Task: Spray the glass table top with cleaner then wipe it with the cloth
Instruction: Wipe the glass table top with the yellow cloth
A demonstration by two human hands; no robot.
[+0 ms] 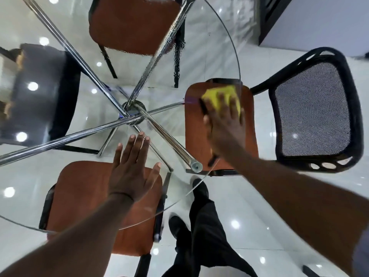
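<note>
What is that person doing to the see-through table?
A person is wiping the round glass table with a yellow cloth. The right hand presses the cloth flat on the glass near the right edge, while the left hand rests open on the glass closer in. Orange chairs show through the glass underneath. No spray bottle is in view.

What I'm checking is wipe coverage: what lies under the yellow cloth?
The glass table top, with an orange chair seat showing through it. The right hand presses the yellow cloth, so the glass directly beneath is hidden.
</note>
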